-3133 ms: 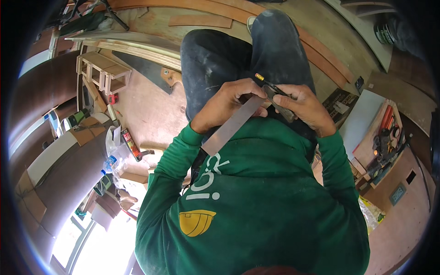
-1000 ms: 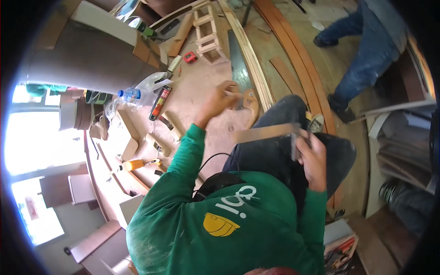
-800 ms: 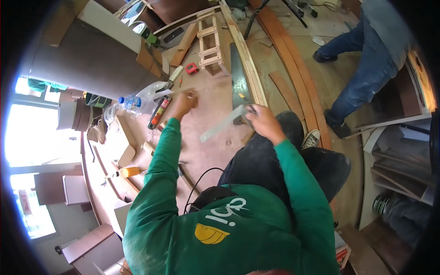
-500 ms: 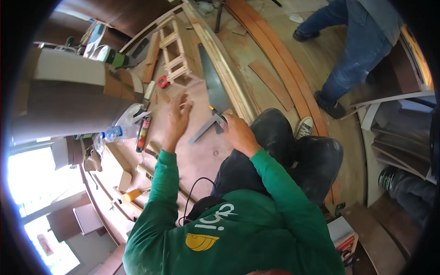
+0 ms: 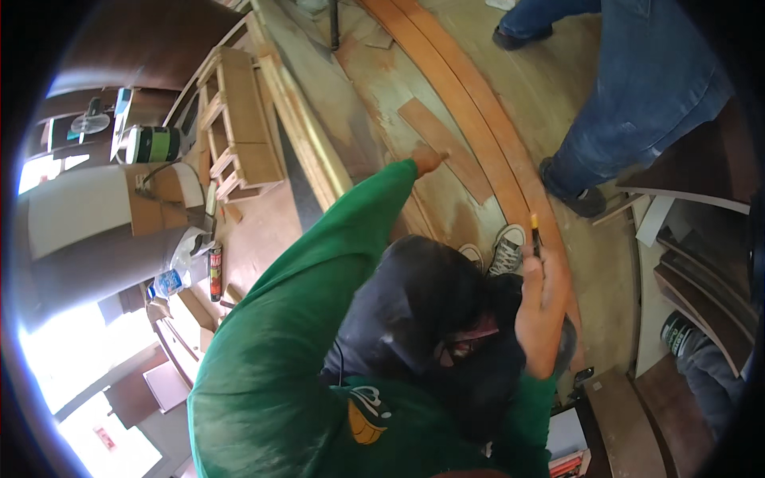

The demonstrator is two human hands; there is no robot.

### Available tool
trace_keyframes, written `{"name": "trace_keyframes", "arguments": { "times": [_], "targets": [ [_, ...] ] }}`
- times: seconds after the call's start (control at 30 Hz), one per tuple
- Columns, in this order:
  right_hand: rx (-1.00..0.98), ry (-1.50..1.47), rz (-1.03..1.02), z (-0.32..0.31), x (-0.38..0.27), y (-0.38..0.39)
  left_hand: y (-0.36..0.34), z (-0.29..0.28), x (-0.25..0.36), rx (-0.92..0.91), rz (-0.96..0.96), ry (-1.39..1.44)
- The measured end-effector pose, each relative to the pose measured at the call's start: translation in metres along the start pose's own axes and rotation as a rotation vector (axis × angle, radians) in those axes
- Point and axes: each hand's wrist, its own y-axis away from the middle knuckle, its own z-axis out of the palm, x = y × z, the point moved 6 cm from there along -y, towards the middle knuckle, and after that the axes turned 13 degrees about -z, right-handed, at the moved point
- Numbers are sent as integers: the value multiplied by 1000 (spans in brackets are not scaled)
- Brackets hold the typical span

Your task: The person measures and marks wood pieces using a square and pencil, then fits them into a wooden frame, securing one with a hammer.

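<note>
My left hand (image 5: 430, 159) reaches out over the floor, a finger stretched onto the edge of a thin, short wooden board (image 5: 464, 171). It grips nothing that I can see. In my right hand (image 5: 542, 307), raised beside my knee, a slim black pen (image 5: 535, 233) with a yellow end points upward between the fingers. Two long curved wooden strips (image 5: 470, 99) lie side by side just beyond the short board. My left sleeve hides part of the pinkish work surface (image 5: 253, 231).
A small wooden frame (image 5: 239, 119) stands on the work surface, beside a long pale timber (image 5: 307, 119). A dark tube (image 5: 215, 273) and a water bottle (image 5: 166, 284) are at left. Another person's legs (image 5: 613, 119) stand at upper right. Curved panels (image 5: 701, 287) are stacked at right.
My left hand has swung from above the work surface to the short board on the floor. My right hand has moved right, away from the metal square, still with the pen. My view has shifted right.
</note>
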Motion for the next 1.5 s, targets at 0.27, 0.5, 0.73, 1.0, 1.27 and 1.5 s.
{"name": "trace_keyframes", "arguments": {
  "times": [0.27, 0.5, 0.73, 1.0, 1.27, 1.5],
  "targets": [
    [35, -110, 196, -26, 16, 10, -105, 86, 23, 135, -88, -58],
    [29, -205, 182, -20, 10, 0, -63, 74, 71, 350, -228, 937],
    [35, -266, 109, -9, 8, -2, 36, -40, 58, 567, 140, 912],
    [147, 22, -218, 1, 1, -17, 304, -140, 61, 144, 580, 1156],
    [-435, -386, -161, 67, -10, 45, 425, -102, -28, 182, 867, 895],
    [-568, -256, -49, 97, 20, 112, 392, -151, -296, 733, 507, 210]
  ]
}}
